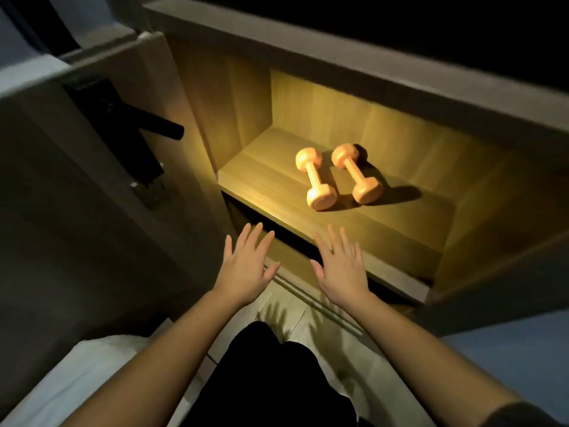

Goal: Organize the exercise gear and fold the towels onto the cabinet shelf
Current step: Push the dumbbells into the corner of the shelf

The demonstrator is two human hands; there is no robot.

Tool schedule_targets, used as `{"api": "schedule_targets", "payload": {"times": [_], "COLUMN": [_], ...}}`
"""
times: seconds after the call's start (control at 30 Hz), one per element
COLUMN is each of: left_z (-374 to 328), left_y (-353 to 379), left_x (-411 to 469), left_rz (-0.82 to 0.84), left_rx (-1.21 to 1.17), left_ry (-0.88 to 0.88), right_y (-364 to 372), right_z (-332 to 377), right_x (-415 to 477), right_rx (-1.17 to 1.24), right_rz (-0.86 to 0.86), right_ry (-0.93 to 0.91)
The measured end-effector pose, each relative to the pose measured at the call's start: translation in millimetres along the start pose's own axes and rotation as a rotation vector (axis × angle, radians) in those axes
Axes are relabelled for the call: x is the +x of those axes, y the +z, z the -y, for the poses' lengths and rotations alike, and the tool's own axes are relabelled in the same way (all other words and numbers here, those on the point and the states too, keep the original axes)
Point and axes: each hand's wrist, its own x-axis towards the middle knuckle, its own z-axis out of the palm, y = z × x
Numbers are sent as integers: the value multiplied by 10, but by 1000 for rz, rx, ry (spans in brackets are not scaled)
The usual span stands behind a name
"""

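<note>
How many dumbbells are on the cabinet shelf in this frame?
2. Both orange, lying side by side on the lit cabinet shelf: the left dumbbell and the right dumbbell, roughly parallel and apart. The dark space under the shelf cannot be seen into, so more may be hidden.

Both forearms (172,331) bare, reaching forward, angled in toward centre. Left grip (246,268) and right grip (341,271) side by side, palms down, fingers (254,238) straight and spread. Both empty, near each other but apart.

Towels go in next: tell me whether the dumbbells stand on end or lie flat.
Lying flat. The left dumbbell and the right dumbbell rest on their sides on the cabinet shelf, apart.
</note>
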Motion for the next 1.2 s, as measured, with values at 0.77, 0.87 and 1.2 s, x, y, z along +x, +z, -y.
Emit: {"api": "schedule_targets", "payload": {"times": [0.77, 0.87, 1.2], "left_z": [47, 5, -321], "left_y": [931, 969, 919], "left_x": [805, 1211, 2334], "left_rz": [-183, -169, -264], "left_rx": [-33, -39, -83], "left_ry": [277, 290, 385], "right_y": [542, 478, 432], "right_z": [-195, -424, -1032], "right_x": [258, 717, 1737], "right_rx": [-111, -102, -153], "right_rz": [-227, -190, -291], "right_ry": [306, 323, 317]}}
